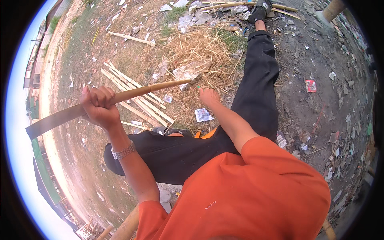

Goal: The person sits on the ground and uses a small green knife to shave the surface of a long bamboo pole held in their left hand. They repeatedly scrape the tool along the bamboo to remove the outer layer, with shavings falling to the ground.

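Clock face centred on the view. Left hand (pixel 99 105), one, toward nine o'clock: fingers clenched round one long tan bamboo-like strip (pixel 138 92), its broad dark end at nine o'clock, its narrow tip toward twelve. Right hand (pixel 209 97), one, slightly above centre toward one o'clock: fingers curled just beside that tip; whether they grasp anything, cannot tell. Small green spot (pixel 198 87), one, at these fingertips. Silver metal-link wristwatch (pixel 124 151), one, on the left wrist, eight o'clock. White printed paper sheet (pixel 203 115), one, near centre. Pale slender split strips (pixel 154 112), at least five, loosely fanned on the ground, ten o'clock. Dry yellow straw heap (pixel 212 50), one, twelve o'clock. Pale straight stick (pixel 131 39), one, lying apart at eleven. Black shoe (pixel 260 11), one, at one o'clock. Red-and-white flat packet (pixel 311 86), one, between two and three.
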### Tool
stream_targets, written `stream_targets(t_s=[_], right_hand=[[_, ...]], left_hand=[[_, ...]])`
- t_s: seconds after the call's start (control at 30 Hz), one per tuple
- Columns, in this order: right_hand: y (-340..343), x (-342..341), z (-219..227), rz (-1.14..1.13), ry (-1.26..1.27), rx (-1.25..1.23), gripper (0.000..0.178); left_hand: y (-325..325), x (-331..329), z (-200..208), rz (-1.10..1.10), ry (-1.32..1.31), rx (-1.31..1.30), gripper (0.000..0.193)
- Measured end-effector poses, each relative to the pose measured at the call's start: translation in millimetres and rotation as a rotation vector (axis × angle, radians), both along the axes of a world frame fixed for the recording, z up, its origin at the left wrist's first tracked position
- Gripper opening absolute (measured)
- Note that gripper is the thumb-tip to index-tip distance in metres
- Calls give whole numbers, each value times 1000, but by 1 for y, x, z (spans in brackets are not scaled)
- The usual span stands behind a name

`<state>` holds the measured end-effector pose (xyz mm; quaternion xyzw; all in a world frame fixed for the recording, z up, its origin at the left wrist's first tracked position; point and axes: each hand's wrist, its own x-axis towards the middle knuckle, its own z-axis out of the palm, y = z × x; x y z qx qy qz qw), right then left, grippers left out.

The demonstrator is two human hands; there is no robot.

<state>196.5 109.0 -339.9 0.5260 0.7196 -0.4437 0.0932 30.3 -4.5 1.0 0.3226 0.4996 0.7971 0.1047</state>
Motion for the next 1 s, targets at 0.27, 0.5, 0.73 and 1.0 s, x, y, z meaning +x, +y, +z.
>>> stream_targets(t_s=[0.27, 0.5, 0.73, 1.0], right_hand=[[-5, -34, 131, 91, 380, -110, 67], [-41, -20, 174, 108, 487, -21, 65], [-48, -18, 178, 107, 486, -38, 65], [-51, -12, 160, 110, 512, -23, 63]], left_hand=[[-10, -23, -1, 121, -27, -15, 42], [-13, -21, -3, -148, 45, -11, 43], [-12, -20, -4, -225, 41, -1, 43], [-13, -19, -3, -158, 56, -15, 42]])
